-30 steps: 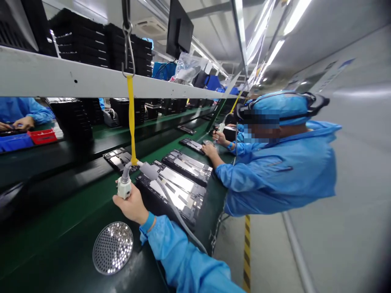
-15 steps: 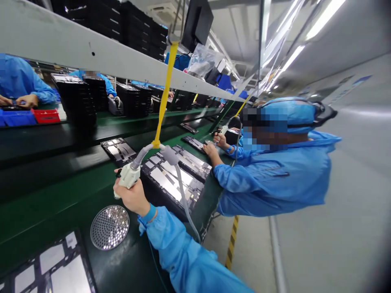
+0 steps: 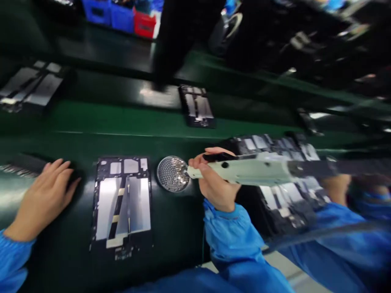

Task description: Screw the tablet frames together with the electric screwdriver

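Note:
My right hand (image 3: 215, 183) is wrapped round a white electric screwdriver (image 3: 253, 171) that lies almost level, its tip pointing left over a round perforated screw dish (image 3: 172, 173). My left hand (image 3: 44, 195) rests flat on the green belt (image 3: 91, 122) with its fingers stretched out, just left of an open tablet back panel (image 3: 124, 201) with silver plates. The picture is smeared by motion.
More panels lie on the belt: one at the far left (image 3: 30, 85), one behind the dish (image 3: 197, 106), others at the right (image 3: 281, 171) under the tool. Blue and red bins (image 3: 122, 16) and black tray stacks (image 3: 183, 36) stand at the back. A co-worker's blue sleeve (image 3: 351, 232) is at the right.
The view has swung down and left from the co-worker to the belt. My left hand and a panel have come into view; the screwdriver has tipped from upright to nearly level.

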Available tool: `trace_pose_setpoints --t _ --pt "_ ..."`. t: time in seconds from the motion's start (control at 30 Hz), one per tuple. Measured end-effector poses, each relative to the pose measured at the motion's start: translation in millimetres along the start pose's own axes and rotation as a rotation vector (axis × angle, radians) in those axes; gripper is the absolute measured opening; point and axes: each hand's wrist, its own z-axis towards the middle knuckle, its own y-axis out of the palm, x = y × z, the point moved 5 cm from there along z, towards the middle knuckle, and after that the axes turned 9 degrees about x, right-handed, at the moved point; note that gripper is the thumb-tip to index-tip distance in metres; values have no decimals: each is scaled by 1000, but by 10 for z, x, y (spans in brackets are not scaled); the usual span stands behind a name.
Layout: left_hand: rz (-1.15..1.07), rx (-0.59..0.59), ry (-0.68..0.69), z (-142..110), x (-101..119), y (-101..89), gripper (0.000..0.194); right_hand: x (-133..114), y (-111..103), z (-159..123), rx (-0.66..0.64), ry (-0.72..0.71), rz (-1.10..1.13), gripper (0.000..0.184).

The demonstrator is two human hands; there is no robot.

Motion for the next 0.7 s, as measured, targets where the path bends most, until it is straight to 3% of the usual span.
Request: trace_pose_setpoints --t 0.1,0.23,0.53,0.7 --pt "58 -43 57 -2 233 134 18 45 82 -95 -89 27 70 27" --pt "16 -43 146 69 395 139 22 84 102 -196 -121 24 -23 23" --pt "-187 -13 41 147 289 -16 35 138 73 -294 -215 26 -13 21" --pt "-262 -57 57 134 200 -72 45 163 59 -325 -224 31 24 23"
